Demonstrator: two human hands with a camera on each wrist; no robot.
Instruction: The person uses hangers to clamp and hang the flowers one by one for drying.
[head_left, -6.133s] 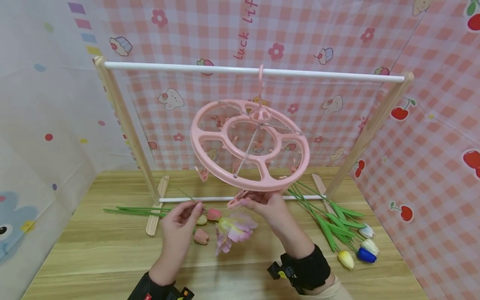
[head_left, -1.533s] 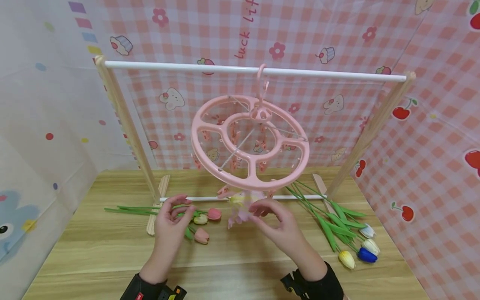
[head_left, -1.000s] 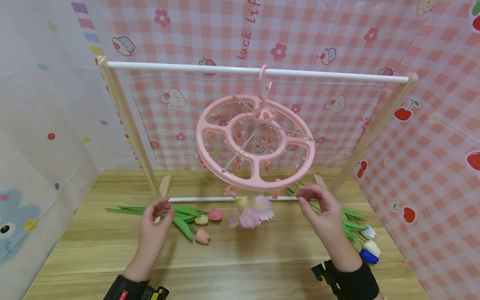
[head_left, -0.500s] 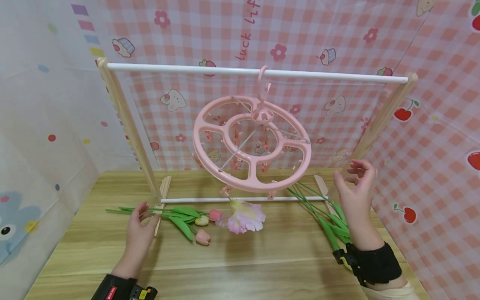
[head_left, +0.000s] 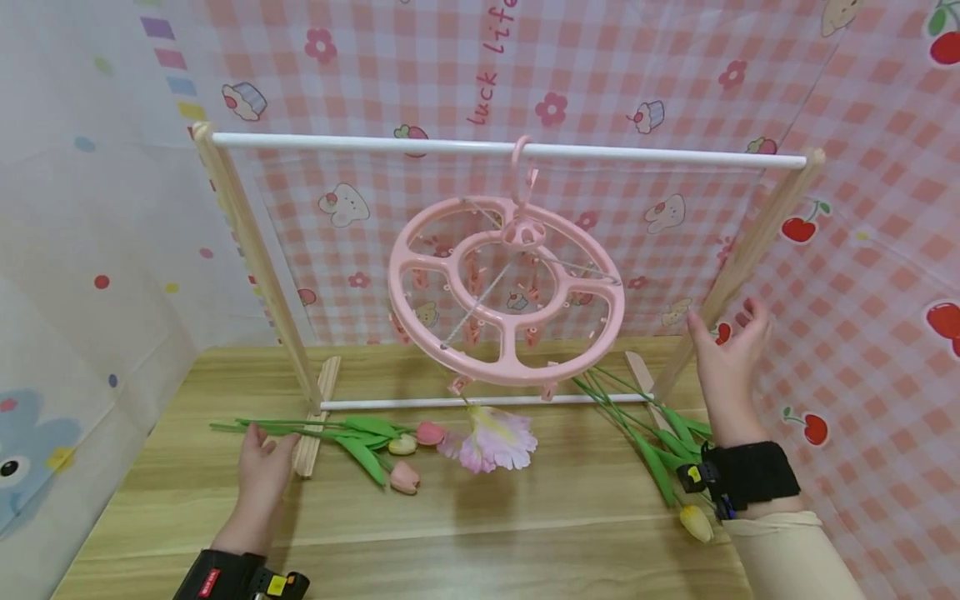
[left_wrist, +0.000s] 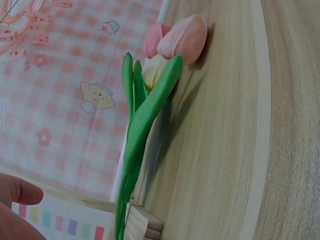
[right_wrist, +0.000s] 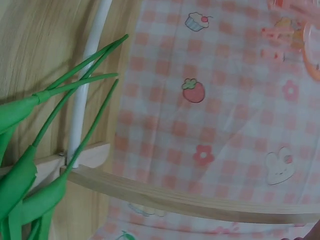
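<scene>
A round pink clip hanger (head_left: pixel 508 350) hangs by its hook from the white top rod (head_left: pixel 360 143) of a wooden stand. From a pink clip (head_left: pixel 459 385) at its front edge hangs a large pale pink and yellow flower (head_left: pixel 495 442), head down. My left hand (head_left: pixel 262 475) is over the stems of the left tulips (head_left: pixel 367 442), thumb and fingers apart; in the left wrist view its thumb (left_wrist: pixel 25 192) shows away from the stems. Beside the right wooden post (head_left: pixel 765 217), my right hand (head_left: pixel 733 367) is raised, fingers spread and holding nothing.
Green-leaved tulips (head_left: pixel 656 458) lie at the right, a yellow tulip head (head_left: pixel 696 523) near my right wrist; my forearm hides other heads. A white lower rod (head_left: pixel 397 404) joins the stand's wooden feet. Patterned cloth (head_left: pixel 442 67) surrounds the wood-grain table (head_left: pixel 450 550).
About six seconds ago, my left hand held the flower's stem and my right a clip. The flower now hangs from the hanger; both hands have moved outward, left to the tulip stems, right toward the post.
</scene>
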